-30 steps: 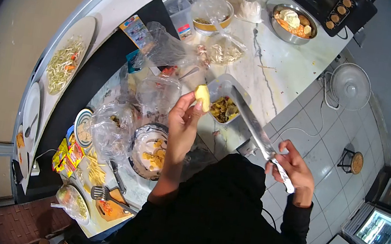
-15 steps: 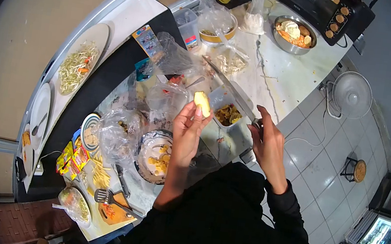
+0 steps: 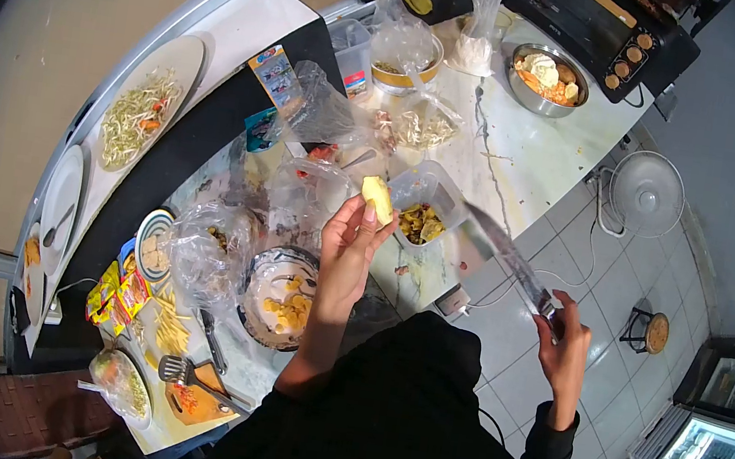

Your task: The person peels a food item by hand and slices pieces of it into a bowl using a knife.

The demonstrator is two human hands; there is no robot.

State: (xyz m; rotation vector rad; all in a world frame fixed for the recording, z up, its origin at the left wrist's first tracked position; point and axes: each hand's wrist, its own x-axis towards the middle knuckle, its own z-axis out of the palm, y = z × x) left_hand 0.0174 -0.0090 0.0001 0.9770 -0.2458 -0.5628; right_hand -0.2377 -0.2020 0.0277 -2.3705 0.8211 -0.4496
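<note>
Held up between thumb and fingers of my left hand (image 3: 348,250) is a peeled yellow potato piece (image 3: 377,199). My right hand (image 3: 565,347) grips the handle of a long knife (image 3: 507,252), its blade slanting up and left, apart from the potato. Just beyond my left hand, a clear plastic tub (image 3: 436,186) contains brown and yellow peelings (image 3: 420,224). Left of my left forearm sits a patterned bowl (image 3: 249,311) with yellow cut pieces (image 3: 288,309) in it.
A steel bowl of food (image 3: 543,102) stands near a black toaster oven (image 3: 592,36). Plastic bags (image 3: 210,250) crowd the left counter. A spatula (image 3: 176,370) lies across an orange cutting board (image 3: 206,405). A fan (image 3: 648,194) and a small stool (image 3: 656,333) stand on the tiled floor.
My right hand has swung the knife right and down, away from the tub and the potato. My left hand still holds the potato piece in nearly the same spot.
</note>
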